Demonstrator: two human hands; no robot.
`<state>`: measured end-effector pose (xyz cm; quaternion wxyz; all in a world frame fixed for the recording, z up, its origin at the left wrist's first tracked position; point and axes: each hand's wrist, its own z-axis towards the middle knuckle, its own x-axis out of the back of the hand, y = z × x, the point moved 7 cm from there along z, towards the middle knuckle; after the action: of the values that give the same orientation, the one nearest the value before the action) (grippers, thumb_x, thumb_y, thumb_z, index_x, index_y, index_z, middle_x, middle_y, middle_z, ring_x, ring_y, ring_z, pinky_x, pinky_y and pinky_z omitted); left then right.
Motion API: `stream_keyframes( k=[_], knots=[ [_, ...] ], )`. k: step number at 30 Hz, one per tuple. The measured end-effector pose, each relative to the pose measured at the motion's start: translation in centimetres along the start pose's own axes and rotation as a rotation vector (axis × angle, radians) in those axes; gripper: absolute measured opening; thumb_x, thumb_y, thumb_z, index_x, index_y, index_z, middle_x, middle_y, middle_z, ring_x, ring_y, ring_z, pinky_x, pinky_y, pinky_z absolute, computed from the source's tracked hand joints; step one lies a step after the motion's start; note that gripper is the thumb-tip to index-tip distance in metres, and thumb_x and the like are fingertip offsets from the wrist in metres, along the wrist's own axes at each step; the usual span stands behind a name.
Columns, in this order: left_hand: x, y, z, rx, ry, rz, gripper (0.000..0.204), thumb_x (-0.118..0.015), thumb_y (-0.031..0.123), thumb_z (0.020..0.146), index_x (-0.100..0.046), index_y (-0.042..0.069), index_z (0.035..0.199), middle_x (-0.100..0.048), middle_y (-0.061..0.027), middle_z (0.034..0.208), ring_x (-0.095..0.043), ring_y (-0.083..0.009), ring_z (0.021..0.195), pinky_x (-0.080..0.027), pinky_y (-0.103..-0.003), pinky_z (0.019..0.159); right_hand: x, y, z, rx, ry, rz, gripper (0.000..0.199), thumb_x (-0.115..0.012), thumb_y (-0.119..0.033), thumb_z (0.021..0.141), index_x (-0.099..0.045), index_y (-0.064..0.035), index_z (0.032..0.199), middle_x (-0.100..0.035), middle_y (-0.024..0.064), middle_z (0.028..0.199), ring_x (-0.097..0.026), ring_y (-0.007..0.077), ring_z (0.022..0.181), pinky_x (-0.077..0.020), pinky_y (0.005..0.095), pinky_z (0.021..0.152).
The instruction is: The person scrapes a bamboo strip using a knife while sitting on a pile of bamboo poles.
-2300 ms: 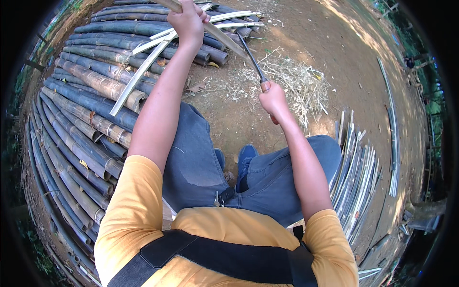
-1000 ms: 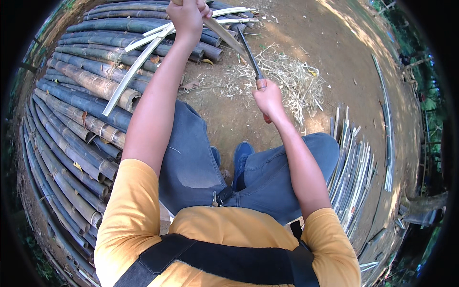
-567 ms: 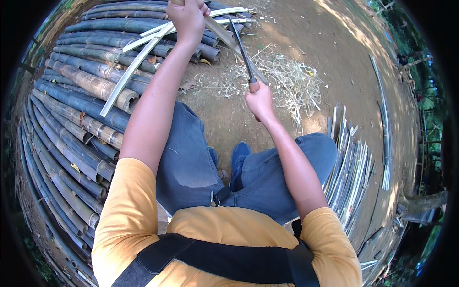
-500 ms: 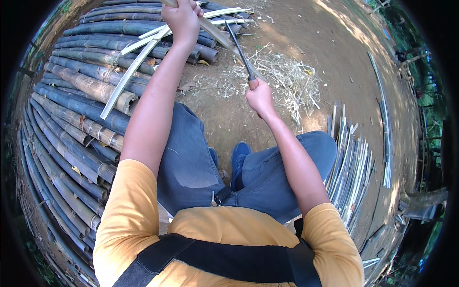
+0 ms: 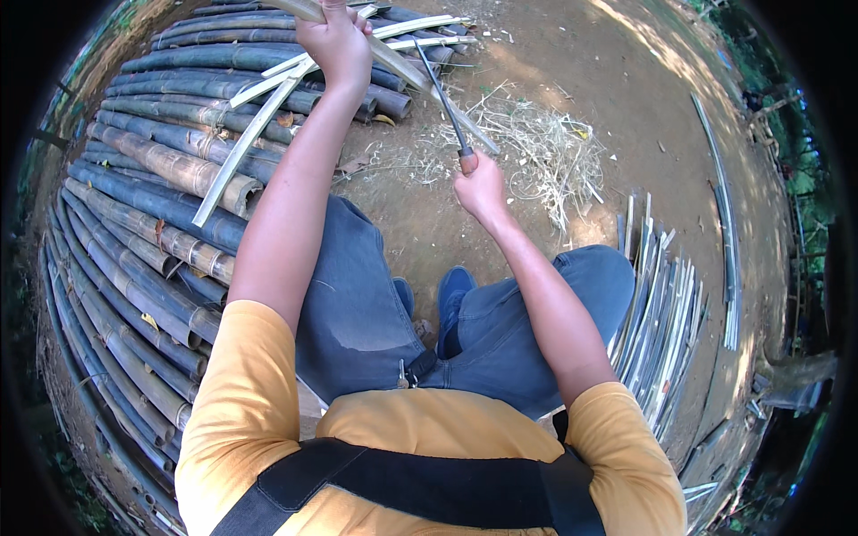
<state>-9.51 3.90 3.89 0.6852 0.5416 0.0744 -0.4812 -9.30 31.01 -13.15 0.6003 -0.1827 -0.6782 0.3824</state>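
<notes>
My left hand [image 5: 335,49], at the top of the view, is closed around a long pale bamboo strip [image 5: 399,64]. The strip slants down to the right, its end above my right fist. My right hand [image 5: 481,186] grips the short wooden handle of a knife [image 5: 450,112] with a long, narrow dark blade. That blade points up and to the left and crosses the strip; whether its edge touches the strip I cannot tell. Beneath lies a heap of thin bamboo shavings [image 5: 545,156] on the ground.
Stacked bamboo poles [image 5: 170,161] fill the left side, with several pale split strips [image 5: 246,154] lying across them. A bundle of slats [image 5: 661,322] lies beside my right knee. Farther right, long thin strips [image 5: 722,223] rest on the dirt ground [image 5: 643,107].
My right hand and the knife have shifted slightly left. The bamboo strip's lower end shows a little farther out past the blade. Both hands keep their grip.
</notes>
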Motion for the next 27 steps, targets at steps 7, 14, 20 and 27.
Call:
stream_keyframes(
  k=[7,14,20,27],
  knots=[
    [-0.1,-0.6,0.6,0.083,-0.070,-0.188,0.034,-0.063,0.035,0.101,-0.043,0.012,0.086,-0.037,0.0051,0.062,-0.037,-0.0073,0.047,-0.035,-0.025,0.043,-0.1,1.4,0.1,-0.111,-0.014,0.004,0.014,-0.060,-0.013,0.086,-0.059,-0.0004,0.093,-0.068,0.0256,0.088,-0.068,0.0418,0.087,-0.0495,0.0491,0.076],
    [0.3,-0.2,0.8,-0.001,0.023,0.006,0.034,-0.060,0.034,0.102,-0.043,0.013,0.083,-0.038,0.0056,0.061,-0.038,-0.0064,0.047,-0.035,-0.024,0.043,-0.5,2.1,1.2,-0.145,0.004,0.028,0.013,-0.060,-0.011,0.084,-0.057,-0.0003,0.090,-0.066,0.0231,0.080,-0.066,0.0410,0.078,-0.0490,0.0483,0.071],
    [0.7,-1.0,1.0,0.011,0.007,-0.038,0.034,-0.061,0.035,0.102,-0.043,0.013,0.084,-0.037,0.0056,0.061,-0.037,-0.0066,0.047,-0.034,-0.024,0.043,-0.5,0.7,0.5,-0.054,0.002,-0.027,0.012,-0.058,-0.012,0.087,-0.059,-0.0010,0.092,-0.067,0.0239,0.081,-0.067,0.0426,0.079,-0.0498,0.0488,0.073],
    [1.6,-1.3,1.4,0.022,0.016,-0.017,0.035,-0.062,0.038,0.100,-0.042,0.014,0.085,-0.036,0.0060,0.061,-0.037,-0.0071,0.047,-0.033,-0.025,0.042,-0.7,1.0,0.0,-0.086,-0.027,-0.047,0.012,-0.055,-0.009,0.086,-0.061,0.0007,0.092,-0.068,0.0264,0.086,-0.067,0.0440,0.085,-0.0504,0.0498,0.076]
  ],
)
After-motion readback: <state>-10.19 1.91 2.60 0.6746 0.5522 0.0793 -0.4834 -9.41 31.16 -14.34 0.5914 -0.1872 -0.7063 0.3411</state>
